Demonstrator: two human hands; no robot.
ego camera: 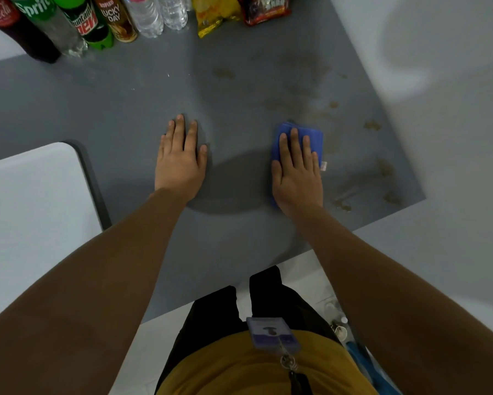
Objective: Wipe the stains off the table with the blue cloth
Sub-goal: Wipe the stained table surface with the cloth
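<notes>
A folded blue cloth point(315, 135) lies on the grey table point(119, 109), right of centre. My right hand point(298, 172) presses flat on top of it, fingers stretched out, covering most of the cloth. My left hand point(181, 158) rests flat on the bare table to the left, palm down, holding nothing. Brownish stains point(372, 125) dot the table to the right of the cloth and run down toward the right edge point(386, 168); fainter smears point(223, 72) lie farther back.
Several drink bottles point(77, 21) stand along the table's far left edge, with snack packets point(211, 15) beside them at the back. A white chair or surface point(31, 201) abuts the table at left. The table's right corner point(422, 195) is near the stains.
</notes>
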